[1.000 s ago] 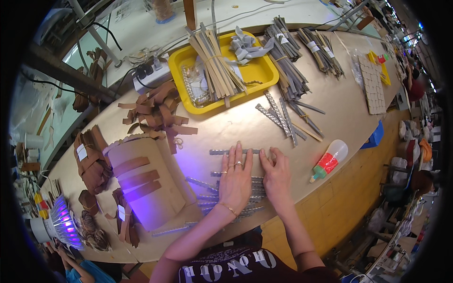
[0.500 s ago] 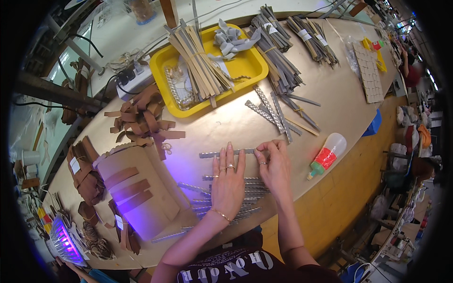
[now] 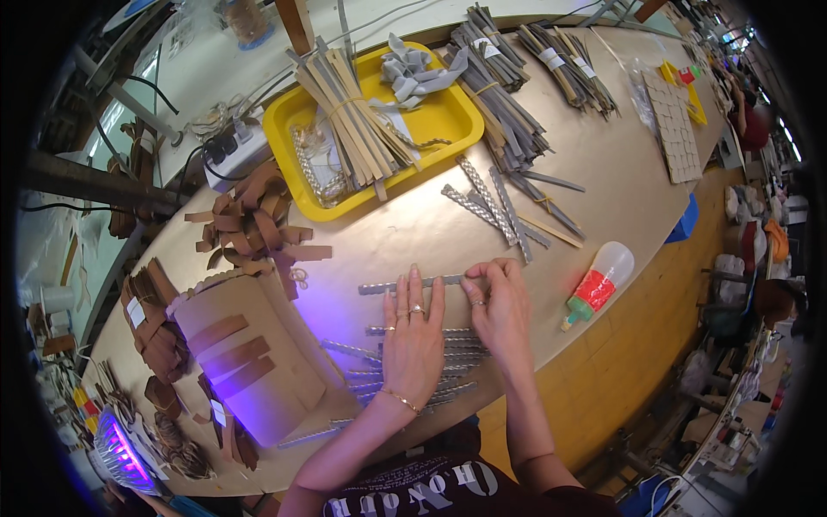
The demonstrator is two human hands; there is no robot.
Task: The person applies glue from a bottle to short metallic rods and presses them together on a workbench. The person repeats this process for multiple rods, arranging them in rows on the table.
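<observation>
Flat on a grey strip with a silvery braid along it (image 3: 376, 289) lies my left hand (image 3: 414, 345), its fingers stretched out and slightly apart. My right hand (image 3: 501, 310) pinches the right end of that same strip between thumb and fingers. Below and partly under my left hand and wrist, several similar braided strips (image 3: 461, 355) are spread on the gold-brown table covering (image 3: 345, 250). To the right of my right hand, a glue bottle (image 3: 600, 280) with a red label and green cap lies on its side, nozzle toward me.
A yellow tray (image 3: 301, 196) with tan strips and braid stands at the back. Bundles of grey strips (image 3: 512, 112) lie beside it. Left are loose brown strips (image 3: 258, 211) and a brown curved panel (image 3: 258, 353). A purple-glowing lamp (image 3: 125, 448) sits at lower left.
The view has shifted slightly. Both hands keep nearly the same place and pose on the braided strip; nothing is visibly taken or let go.
</observation>
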